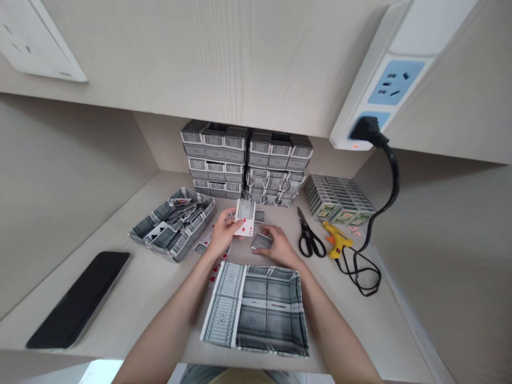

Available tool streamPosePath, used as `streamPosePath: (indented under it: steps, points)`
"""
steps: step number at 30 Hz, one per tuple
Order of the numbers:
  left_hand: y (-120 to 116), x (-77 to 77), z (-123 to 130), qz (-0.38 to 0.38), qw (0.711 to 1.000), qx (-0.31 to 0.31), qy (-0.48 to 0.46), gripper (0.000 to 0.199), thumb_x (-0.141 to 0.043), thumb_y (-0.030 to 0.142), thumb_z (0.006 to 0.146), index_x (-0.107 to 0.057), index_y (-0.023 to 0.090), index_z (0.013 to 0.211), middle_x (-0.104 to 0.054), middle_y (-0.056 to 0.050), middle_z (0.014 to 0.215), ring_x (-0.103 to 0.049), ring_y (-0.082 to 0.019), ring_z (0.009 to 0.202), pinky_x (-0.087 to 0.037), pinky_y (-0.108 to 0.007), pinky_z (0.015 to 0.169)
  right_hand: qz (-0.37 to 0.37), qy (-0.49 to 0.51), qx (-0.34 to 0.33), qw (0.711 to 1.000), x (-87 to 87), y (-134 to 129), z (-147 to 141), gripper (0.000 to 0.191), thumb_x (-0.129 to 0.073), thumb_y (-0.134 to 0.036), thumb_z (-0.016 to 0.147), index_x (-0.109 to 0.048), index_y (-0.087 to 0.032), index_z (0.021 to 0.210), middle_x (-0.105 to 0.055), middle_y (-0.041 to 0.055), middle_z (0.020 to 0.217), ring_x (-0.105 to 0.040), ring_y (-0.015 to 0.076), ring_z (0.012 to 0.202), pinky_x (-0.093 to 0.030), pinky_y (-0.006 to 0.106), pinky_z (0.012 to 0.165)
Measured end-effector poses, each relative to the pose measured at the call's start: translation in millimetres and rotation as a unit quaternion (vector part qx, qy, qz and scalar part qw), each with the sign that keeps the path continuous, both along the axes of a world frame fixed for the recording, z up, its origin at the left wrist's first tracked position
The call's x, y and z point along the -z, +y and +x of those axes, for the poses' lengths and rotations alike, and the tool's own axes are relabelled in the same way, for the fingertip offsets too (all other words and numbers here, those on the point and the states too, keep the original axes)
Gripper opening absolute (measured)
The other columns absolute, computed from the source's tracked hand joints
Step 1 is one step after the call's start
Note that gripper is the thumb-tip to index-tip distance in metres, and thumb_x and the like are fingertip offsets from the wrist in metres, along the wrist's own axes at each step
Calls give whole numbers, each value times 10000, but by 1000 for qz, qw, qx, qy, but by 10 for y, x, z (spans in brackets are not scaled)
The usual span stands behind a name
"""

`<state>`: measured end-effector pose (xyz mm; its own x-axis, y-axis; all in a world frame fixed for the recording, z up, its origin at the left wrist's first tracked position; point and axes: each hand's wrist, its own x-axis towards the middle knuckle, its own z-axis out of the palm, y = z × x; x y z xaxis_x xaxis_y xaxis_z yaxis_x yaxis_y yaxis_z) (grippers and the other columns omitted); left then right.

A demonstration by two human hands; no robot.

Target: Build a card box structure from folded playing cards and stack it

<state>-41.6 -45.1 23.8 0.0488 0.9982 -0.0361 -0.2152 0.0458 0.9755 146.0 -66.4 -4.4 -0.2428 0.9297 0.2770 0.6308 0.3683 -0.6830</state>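
In my left hand point(224, 230) is a playing card piece point(246, 210), pinched between thumb and fingers. Its upper part shows a grey patterned back, its lower part a white face with red diamonds. My right hand point(279, 246) has thumb and fingers around the edges of a second, grey-backed playing card point(262, 241) low over the desk. Between my forearms stands an open box point(222, 304) built of grey-backed cards, with a wide flap on its left side. Loose cards point(214, 272) lie partly hidden beneath my left hand and wrist.
Left is a card-built tray point(180, 250) of loose cards, and a black phone-like slab point(80, 298). Card boxes point(218, 154) are stacked behind. Right are black scissors point(310, 240), a yellow glue gun point(339, 240) with a looping cord, and card packs point(338, 200). A power strip point(384, 90) hangs above.
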Motion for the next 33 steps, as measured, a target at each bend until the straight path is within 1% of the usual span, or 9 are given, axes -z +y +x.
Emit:
streamPosePath:
  steps: [3, 6, 9, 12, 15, 20, 24, 28, 33]
  points:
    - [28, 49, -20, 4, 1000, 4, 23, 419, -672, 342, 623, -519, 149, 961, -633, 1, 670, -577, -118, 538, -447, -208, 481, 6, -13, 12, 1000, 20, -13, 2, 577, -755, -418, 513, -553, -200, 1008, -539, 72, 954, -468, 250, 949, -391, 408, 824]
    - [54, 97, -24, 14, 1000, 7, -1, 421, -688, 313, 602, -501, 145, 939, -655, -20, 752, -608, -136, 623, -473, -242, 581, 16, -2, 22, 1000, 33, -23, 8, 526, -744, -376, 541, -554, -207, 1001, -520, 70, 971, -465, 251, 973, -390, 415, 852]
    - [68, 116, -11, 33, 999, -16, -19, 614, -710, 248, 567, -403, 180, 1095, -647, -30, 854, -620, -153, 712, -495, -278, 640, 24, 51, 26, 998, 43, -2, 36, 518, -726, -311, 573, -532, -220, 1045, -505, 63, 1005, -489, 227, 976, -403, 389, 868]
    - [59, 105, 4, 53, 998, -25, -16, 857, -727, 199, 542, -251, 256, 1252, -618, -32, 918, -614, -158, 706, -514, -278, 574, 21, 136, 37, 990, 72, 44, 63, 552, -726, -284, 575, -511, -227, 1080, -510, 63, 1045, -502, 219, 996, -400, 379, 895]
    - [37, 77, 9, 47, 999, -13, -7, 795, -733, 218, 548, -328, 274, 1229, -589, -42, 966, -611, -184, 744, -530, -287, 519, -29, 268, 31, 962, 109, 79, 50, 620, -737, -300, 567, -468, -230, 1121, -521, 61, 1062, -538, 205, 962, -431, 364, 868]
    - [27, 33, -4, 10, 999, -22, -32, 596, -692, 268, 625, -457, 234, 1171, -593, -53, 999, -610, -198, 837, -556, -348, 654, -83, 397, 13, 914, 89, 80, -9, 689, -768, -297, 524, -457, -239, 1136, -520, 47, 1058, -547, 186, 955, -419, 362, 898]
    - [43, 29, -10, 9, 996, -59, -70, 713, -708, 213, 607, -383, 271, 1238, -592, -35, 1023, -616, -173, 834, -547, -361, 731, -87, 403, 7, 911, 50, 65, -16, 717, -782, -275, 510, -457, -261, 1149, -509, 28, 1030, -537, 174, 952, -409, 365, 914]
    - [33, 34, 1, -16, 996, -76, -54, 597, -734, 180, 548, -457, 228, 1076, -569, -36, 1027, -622, -185, 831, -564, -360, 662, -78, 384, 8, 920, 63, 57, -13, 726, -777, -284, 518, -443, -267, 1163, -483, 22, 1023, -532, 161, 931, -416, 353, 905]
    - [-1, 14, 10, -22, 998, -40, -49, 544, -732, 227, 557, -391, 224, 981, -593, -4, 923, -633, -180, 793, -564, -374, 624, -53, 334, 22, 941, 85, 53, -14, 739, -757, -329, 542, -418, -251, 1194, -465, 48, 1064, -521, 182, 956, -420, 361, 893]
